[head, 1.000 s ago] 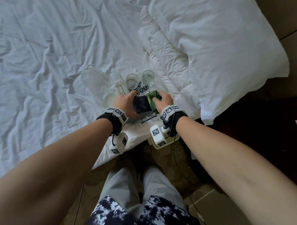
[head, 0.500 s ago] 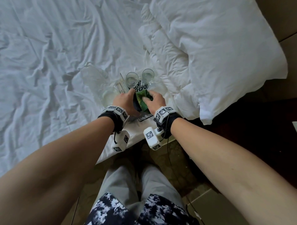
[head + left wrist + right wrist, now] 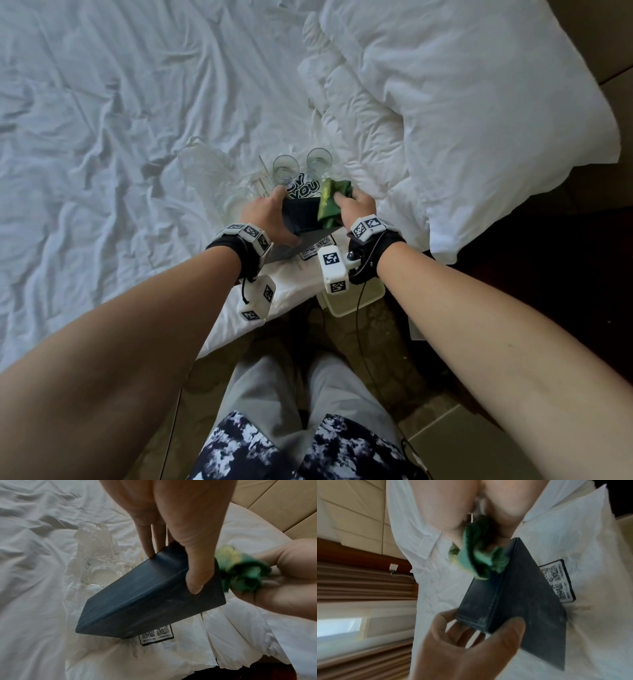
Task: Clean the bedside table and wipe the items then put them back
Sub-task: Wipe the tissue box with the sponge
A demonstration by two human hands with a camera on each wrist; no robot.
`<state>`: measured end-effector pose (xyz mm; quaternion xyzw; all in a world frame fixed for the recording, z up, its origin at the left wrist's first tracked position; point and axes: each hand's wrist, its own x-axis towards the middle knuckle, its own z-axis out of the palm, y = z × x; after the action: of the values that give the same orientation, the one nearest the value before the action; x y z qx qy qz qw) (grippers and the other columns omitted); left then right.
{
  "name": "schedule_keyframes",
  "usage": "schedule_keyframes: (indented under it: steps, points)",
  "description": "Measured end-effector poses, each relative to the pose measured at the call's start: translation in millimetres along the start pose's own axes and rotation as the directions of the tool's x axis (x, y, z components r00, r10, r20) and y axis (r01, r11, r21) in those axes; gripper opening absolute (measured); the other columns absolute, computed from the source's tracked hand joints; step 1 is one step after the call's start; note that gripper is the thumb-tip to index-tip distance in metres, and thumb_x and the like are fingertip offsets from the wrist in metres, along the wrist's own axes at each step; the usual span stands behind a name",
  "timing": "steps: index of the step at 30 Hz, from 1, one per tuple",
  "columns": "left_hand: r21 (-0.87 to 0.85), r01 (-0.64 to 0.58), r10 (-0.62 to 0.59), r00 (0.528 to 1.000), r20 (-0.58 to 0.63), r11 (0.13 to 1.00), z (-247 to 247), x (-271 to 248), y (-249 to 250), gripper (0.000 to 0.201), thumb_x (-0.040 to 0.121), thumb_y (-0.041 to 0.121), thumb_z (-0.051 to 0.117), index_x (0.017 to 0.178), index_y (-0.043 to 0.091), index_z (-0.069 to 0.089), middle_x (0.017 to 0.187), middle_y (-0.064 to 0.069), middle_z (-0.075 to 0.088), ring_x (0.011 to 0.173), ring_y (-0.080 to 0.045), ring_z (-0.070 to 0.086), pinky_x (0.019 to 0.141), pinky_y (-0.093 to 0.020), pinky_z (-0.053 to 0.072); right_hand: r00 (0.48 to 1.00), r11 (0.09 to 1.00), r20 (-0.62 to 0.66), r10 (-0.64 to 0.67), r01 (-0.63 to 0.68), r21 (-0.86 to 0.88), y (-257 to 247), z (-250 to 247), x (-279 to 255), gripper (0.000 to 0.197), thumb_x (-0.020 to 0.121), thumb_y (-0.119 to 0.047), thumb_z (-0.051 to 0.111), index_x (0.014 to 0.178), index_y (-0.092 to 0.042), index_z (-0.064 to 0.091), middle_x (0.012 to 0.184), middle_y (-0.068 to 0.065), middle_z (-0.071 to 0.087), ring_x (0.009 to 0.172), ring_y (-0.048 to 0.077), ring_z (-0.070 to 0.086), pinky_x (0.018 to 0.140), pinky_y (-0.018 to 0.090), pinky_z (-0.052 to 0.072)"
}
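Left hand (image 3: 270,219) clamps the dark blue rectangular box (image 3: 149,595) by thumb and fingers, tilted above the white bedsheet (image 3: 102,137), exposing its side; right hand (image 3: 356,205) bunches the green cloth (image 3: 330,202) against it, apparently wiping.

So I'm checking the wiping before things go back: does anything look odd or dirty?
Yes: the dark box in the left hand shows pale dusty streaks; its faces aren't clean yet.
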<state>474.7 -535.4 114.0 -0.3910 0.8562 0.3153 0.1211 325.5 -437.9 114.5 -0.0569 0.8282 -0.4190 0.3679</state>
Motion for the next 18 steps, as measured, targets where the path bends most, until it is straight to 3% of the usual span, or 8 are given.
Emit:
schedule_keyframes:
  steps: [4,8,11,14,16,18]
  points:
    - [-0.009,0.009,-0.009,1.000,0.001,1.000,2.7,0.8,0.1,0.085,0.051,0.044,0.091,0.117,0.015,0.046,0.092,-0.003,0.062,0.072,-0.021,0.051,0.062,-0.030,0.040,0.992,0.973,0.104,-0.070,0.091,-0.212,-4.0,6.9,-10.5,0.019,0.087,-0.018,0.065,0.105,-0.017,0.072,0.094,0.003,0.071,0.089,0.023,0.066,0.085,0.036,0.056]
    - [-0.028,0.031,-0.033,0.999,-0.039,0.999,5.2,-0.7,0.3,0.084,0.053,0.046,0.090,0.119,0.014,0.048,0.095,-0.006,0.066,0.083,-0.029,0.064,0.068,-0.031,0.047,0.970,0.945,0.187,-0.153,0.199,-0.261,-4.1,26.5,-23.8,0.023,0.086,-0.025,0.068,0.109,-0.020,0.072,0.102,0.004,0.073,0.094,0.021,0.065,0.088,0.031,0.052]
    - [-0.070,0.034,-0.037,0.998,-0.054,0.997,5.7,-4.5,-2.5,0.079,0.054,0.044,0.089,0.115,0.013,0.050,0.095,-0.009,0.067,0.087,-0.033,0.065,0.074,-0.037,0.052,0.959,0.977,0.250,-0.130,0.167,-0.134,-2.3,31.5,-27.9,0.015,0.083,-0.022,0.071,0.098,-0.022,0.074,0.097,0.003,0.073,0.095,0.024,0.068,0.092,0.040,0.054]
    - [-0.093,0.041,-0.044,0.999,-0.029,0.995,-0.4,-8.1,-6.8,0.079,0.054,0.039,0.090,0.116,0.011,0.049,0.099,-0.012,0.067,0.088,-0.034,0.064,0.074,-0.037,0.051,0.968,0.997,0.251,-0.033,0.013,0.080,0.3,27.0,-24.5,0.009,0.081,-0.014,0.072,0.082,-0.023,0.074,0.093,0.009,0.074,0.096,0.032,0.069,0.091,0.048,0.054]
    - [-0.076,0.058,-0.059,0.998,-0.005,0.995,-5.2,-10.1,-9.4,0.079,0.055,0.033,0.091,0.117,0.011,0.048,0.101,-0.011,0.065,0.088,-0.032,0.061,0.070,-0.033,0.046,0.989,0.984,0.149,0.021,-0.046,0.170,-1.2,18.9,-19.4,0.008,0.081,-0.014,0.071,0.076,-0.020,0.073,0.086,0.009,0.073,0.090,0.034,0.069,0.084,0.045,0.057]
    - [-0.052,0.049,-0.048,0.999,0.026,0.997,-8.3,-13.4,-11.0,0.078,0.056,0.027,0.091,0.119,0.009,0.047,0.103,-0.012,0.063,0.090,-0.031,0.059,0.070,-0.031,0.042,0.997,0.979,0.030,0.075,-0.079,0.190,-3.8,8.0,-13.1,0.008,0.085,-0.013,0.067,0.078,-0.016,0.071,0.081,0.006,0.070,0.082,0.028,0.066,0.074,0.033,0.055]
